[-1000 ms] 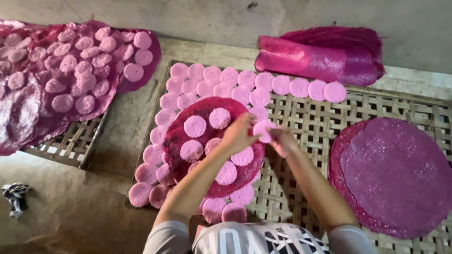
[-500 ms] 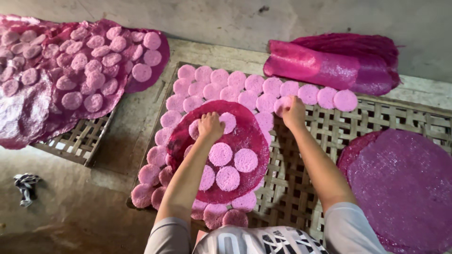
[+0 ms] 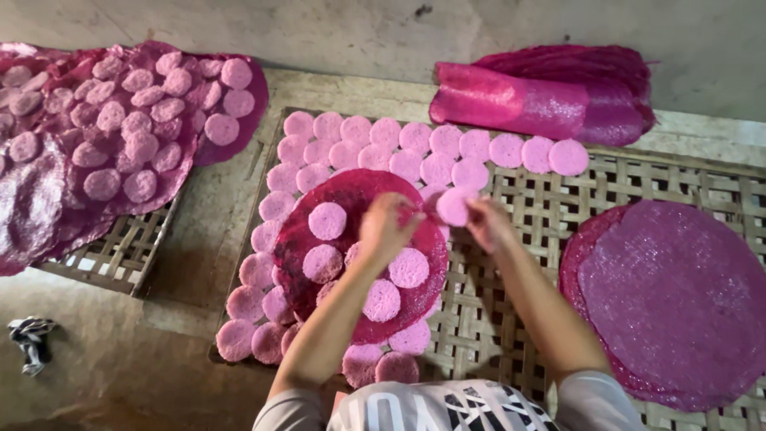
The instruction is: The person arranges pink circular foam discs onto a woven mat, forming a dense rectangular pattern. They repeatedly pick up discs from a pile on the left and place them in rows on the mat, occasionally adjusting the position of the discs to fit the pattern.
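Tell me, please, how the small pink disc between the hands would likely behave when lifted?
The pink disc looks thin and light, pinched by fingertips alone. It keeps its flat round shape, so it is probably fairly stiff. Its grainy surface suggests it may crumble if bent.

- I see a small pale-pink disc (image 3: 455, 205), round and flat, lifted between both hands.
- Below it lies a dark magenta round sheet (image 3: 359, 199) carrying more discs.

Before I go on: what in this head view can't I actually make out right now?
- Grip on the small pink disc: both the left hand and the right hand are motion-blurred, so which fingers pinch it is unclear.
- Dark magenta sheet: the left forearm hides its middle.
- Large round sheet: its lower right part is cut off by the frame edge.
- Woven mat: mostly hidden by discs and sheets.
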